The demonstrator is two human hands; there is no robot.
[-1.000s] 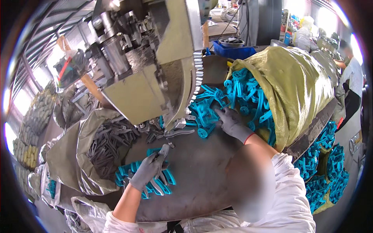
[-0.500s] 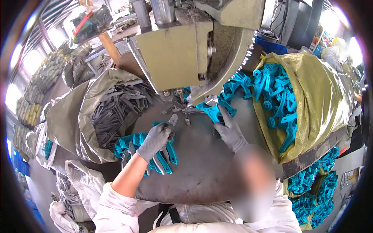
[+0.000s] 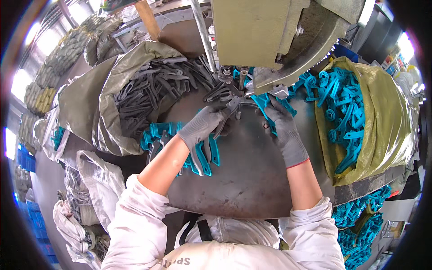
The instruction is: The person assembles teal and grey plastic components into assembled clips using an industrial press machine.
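My left hand point(image 3: 201, 127), in a grey glove, pinches a grey metal plier piece point(image 3: 228, 111) and holds it just under the head of the olive-green press machine point(image 3: 270, 31). My right hand point(image 3: 280, 127), also gloved, grips a teal plastic handle sleeve point(image 3: 265, 104) against that metal piece from the right. Both hands meet at the press tooling point(image 3: 234, 76). Under my left wrist lies a pile of pliers with teal handles point(image 3: 159, 135) on the dark metal table point(image 3: 252, 180).
An open sack of bare grey metal pieces point(image 3: 153, 85) lies at the left. A yellow-green sack of teal sleeves point(image 3: 355, 103) stands at the right, with more teal sleeves point(image 3: 360, 220) below the table edge. Crumpled bags point(image 3: 85, 198) sit at the lower left.
My left hand has risen from the teal-handled pile to the press with a metal piece. My right hand has moved left from the teal sack to the press. The view has tilted nearer.
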